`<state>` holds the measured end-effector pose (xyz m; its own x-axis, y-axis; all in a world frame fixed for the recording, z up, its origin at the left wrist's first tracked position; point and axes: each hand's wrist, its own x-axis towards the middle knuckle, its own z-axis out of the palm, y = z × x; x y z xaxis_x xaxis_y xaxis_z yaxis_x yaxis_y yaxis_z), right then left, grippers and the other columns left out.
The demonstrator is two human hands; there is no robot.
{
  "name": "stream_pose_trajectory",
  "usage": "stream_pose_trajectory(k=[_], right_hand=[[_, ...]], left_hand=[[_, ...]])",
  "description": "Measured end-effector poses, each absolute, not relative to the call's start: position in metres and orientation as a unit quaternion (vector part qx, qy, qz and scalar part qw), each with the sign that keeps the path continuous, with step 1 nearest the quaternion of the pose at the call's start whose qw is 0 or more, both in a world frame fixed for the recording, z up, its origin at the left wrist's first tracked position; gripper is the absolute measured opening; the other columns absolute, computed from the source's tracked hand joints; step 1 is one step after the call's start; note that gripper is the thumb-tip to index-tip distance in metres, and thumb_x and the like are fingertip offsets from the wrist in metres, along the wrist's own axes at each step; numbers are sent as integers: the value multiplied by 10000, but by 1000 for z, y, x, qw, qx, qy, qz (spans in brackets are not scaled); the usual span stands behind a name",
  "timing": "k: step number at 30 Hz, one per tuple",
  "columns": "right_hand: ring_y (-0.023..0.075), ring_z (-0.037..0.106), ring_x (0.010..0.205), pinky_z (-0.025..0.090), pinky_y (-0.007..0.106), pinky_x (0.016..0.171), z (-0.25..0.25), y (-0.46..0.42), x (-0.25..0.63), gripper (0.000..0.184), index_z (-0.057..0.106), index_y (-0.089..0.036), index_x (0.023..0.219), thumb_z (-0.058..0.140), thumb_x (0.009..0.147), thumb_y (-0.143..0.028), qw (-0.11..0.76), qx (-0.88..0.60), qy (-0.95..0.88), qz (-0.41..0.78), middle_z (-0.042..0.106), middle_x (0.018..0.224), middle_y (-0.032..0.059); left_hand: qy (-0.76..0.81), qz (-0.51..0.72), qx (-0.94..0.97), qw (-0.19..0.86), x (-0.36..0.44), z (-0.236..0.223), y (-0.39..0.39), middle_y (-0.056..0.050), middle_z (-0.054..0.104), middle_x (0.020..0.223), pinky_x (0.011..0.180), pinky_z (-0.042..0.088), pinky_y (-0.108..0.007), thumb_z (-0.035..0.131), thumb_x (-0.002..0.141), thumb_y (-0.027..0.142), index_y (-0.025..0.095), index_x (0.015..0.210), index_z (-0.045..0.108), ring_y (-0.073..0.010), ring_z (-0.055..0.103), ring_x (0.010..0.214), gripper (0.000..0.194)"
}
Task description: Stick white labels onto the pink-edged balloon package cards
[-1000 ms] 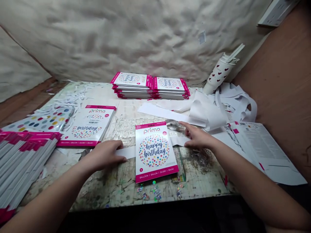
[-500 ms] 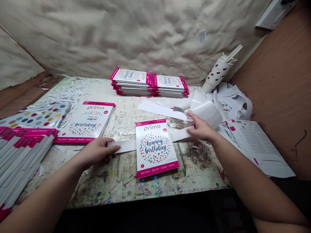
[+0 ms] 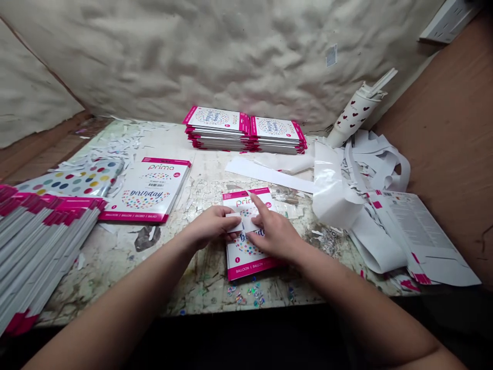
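A "happy birthday" balloon packet (image 3: pixel 235 252) with pink bands lies on the worn table in front of me. A white paper strip (image 3: pixel 234 223) is folded up over its front from both sides. Its left end is pinched by my left hand (image 3: pixel 210 226), thumb on top. My right hand (image 3: pixel 281 236) pinches the other end between thumb and fingers, the index finger stretched out over the packet's top. The two ends come close together at the middle of the packet, partly covering the print.
Further balloon packets (image 3: pixel 157 192) lie at left, beside a fanned row of packets (image 3: pixel 50 246). Two packet stacks (image 3: pixel 221 136) stand at the back. At right are loose paper strips (image 3: pixel 273 174), a tumbler with hearts (image 3: pixel 352 115) and a printed sheet (image 3: pixel 423 241).
Both hands have moved inward from the packet's sides, folding the strip ends over its front. A long curled strip at right has dropped from the right hand's area to the table's right side.
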<state>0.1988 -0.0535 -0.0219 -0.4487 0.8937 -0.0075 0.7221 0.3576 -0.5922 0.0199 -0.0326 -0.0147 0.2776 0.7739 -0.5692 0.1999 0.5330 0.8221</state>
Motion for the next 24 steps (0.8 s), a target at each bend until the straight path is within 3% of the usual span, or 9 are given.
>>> stream_pose_trajectory(k=[5, 9, 16, 24], right_hand=[[253, 525, 1075, 407, 406, 946, -33, -64, 207, 926, -6, -152, 1476, 511, 707, -165, 134, -434, -855, 252, 599, 1173, 112], [252, 521, 1125, 411, 439, 959, -29, -58, 219, 887, 12, -204, 1478, 462, 714, -166, 124, -414, -854, 290, 582, 1236, 88], [251, 476, 1201, 307, 489, 1060, -41, -54, 239, 856, 117, -140, 1466, 427, 668, -157, 138, -385, -871, 270, 552, 1296, 91], [260, 495, 1171, 328, 472, 1049, -50, -54, 237, 837, 186, -106, 1451, 425, 650, -165, 172, -384, -866, 270, 564, 1275, 106]], left_hand=[[564, 211, 451, 658, 27, -24, -31, 14, 581, 512, 502, 456, -231, 657, 641, 349, 145, 671, 558, -103, 547, 465, 229], [590, 183, 468, 632, 35, -31, -27, 8, 571, 448, 434, 422, -224, 647, 657, 298, 152, 644, 548, -116, 534, 409, 177], [593, 172, 472, 629, 36, -29, -24, 2, 589, 474, 445, 438, -227, 597, 701, 276, 162, 667, 536, -118, 551, 425, 133], [596, 151, 489, 618, 45, -29, -21, -20, 592, 490, 441, 425, -226, 565, 710, 313, 142, 653, 557, -114, 537, 418, 181]])
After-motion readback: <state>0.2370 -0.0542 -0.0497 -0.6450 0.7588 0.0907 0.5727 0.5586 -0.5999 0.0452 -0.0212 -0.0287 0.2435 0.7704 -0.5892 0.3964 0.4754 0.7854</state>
